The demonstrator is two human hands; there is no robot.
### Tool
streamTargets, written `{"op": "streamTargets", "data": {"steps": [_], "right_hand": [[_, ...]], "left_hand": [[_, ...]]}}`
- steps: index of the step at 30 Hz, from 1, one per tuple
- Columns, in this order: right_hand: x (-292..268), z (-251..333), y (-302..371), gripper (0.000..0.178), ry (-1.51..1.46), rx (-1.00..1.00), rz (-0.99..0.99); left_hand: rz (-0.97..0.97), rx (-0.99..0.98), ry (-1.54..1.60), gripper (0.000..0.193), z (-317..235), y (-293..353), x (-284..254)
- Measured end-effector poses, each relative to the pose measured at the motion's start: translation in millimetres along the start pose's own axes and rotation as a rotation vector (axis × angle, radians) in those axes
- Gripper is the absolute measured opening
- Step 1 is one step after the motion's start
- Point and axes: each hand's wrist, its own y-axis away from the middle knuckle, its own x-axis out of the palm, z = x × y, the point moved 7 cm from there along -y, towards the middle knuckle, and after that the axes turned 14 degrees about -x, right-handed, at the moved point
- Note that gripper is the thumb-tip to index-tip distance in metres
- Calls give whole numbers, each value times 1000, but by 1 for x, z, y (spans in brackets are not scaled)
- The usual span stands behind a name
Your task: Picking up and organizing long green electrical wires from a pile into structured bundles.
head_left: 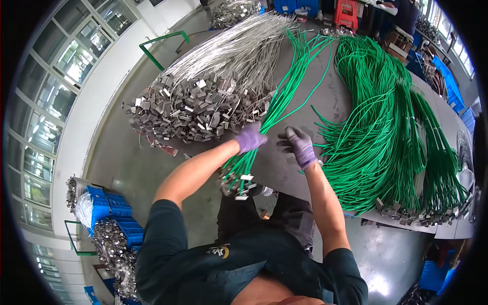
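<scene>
My left hand [250, 137], in a purple glove, is closed round a bundle of green cables [284, 96]. The bundle runs up the grey table to the far side, while its lower ends, with small silver and white block-shaped pieces [243, 187], hang past the near edge in front of my legs. Just right of the bundle is my right hand [299, 145], gloved in purple with a dark grey palm side. Its fingers are loosely bent and apart, and I see nothing between them. Near it, on the right, lie the loose ends of a big heap of green cables [373, 122].
Left on the table [325, 76] is a pile of grey block-ended pieces [198, 109] with long silvery wires [234, 48]. Blue crates [109, 203] full of parts stand lower left. A red stool [346, 14] and another person [406, 15] are at the back.
</scene>
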Motion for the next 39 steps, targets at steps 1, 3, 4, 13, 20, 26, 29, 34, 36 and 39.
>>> {"op": "streamTargets", "data": {"steps": [1, 3, 4, 13, 20, 26, 29, 34, 36, 39], "right_hand": [[-14, -7, -7, 53, -121, 20, 0], [4, -7, -25, 50, -377, 0, 36], [17, -2, -34, 55, -529, -78, 143], [66, -30, -74, 55, -825, -96, -40], [111, -11, -75, 24, -690, -107, -25], [149, 126, -78, 26, -523, -342, 130], [165, 245, -46, 30, -455, -613, 288], [133, 410, -9, 31, -208, -778, 436], [126, 467, 3, 27, -79, -949, 97], [133, 523, 18, 28, -46, -936, 75]], "left_hand": [[19, -68, 115, 23, -22, 32, -13], [87, -110, 77, 27, 4, 71, -16], [93, -68, 68, 29, 7, 94, -19], [341, -30, 0, 33, 119, 301, -4], [227, -263, 70, 37, 203, 380, -15], [102, -170, 145, 36, 189, 373, -56], [27, -47, 187, 38, 160, 350, -75], [-74, 213, 359, 40, 74, 298, -112], [-95, 292, 312, 39, 46, 275, -122], [-161, 467, 326, 43, 10, 232, -125]]}}
